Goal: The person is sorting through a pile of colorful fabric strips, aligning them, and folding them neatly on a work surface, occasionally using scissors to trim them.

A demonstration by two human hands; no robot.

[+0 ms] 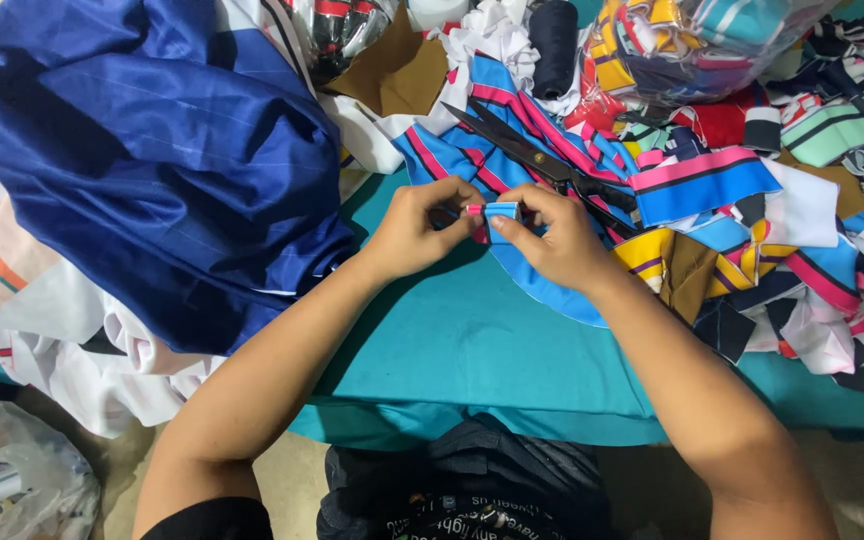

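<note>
My left hand and my right hand meet over a teal cloth-covered table. Both pinch a small folded strip of light blue fabric with a pink edge, held between thumbs and fingertips. The strip belongs to a larger blue and pink striped piece lying under my right hand. Black scissors lie shut on the striped fabric just beyond my fingers, handles toward the right.
A big dark blue garment is heaped at the left over white cloth. Many striped fabric scraps pile up at the right. A black thread spool, brown paper and a clear bag of scraps sit at the back.
</note>
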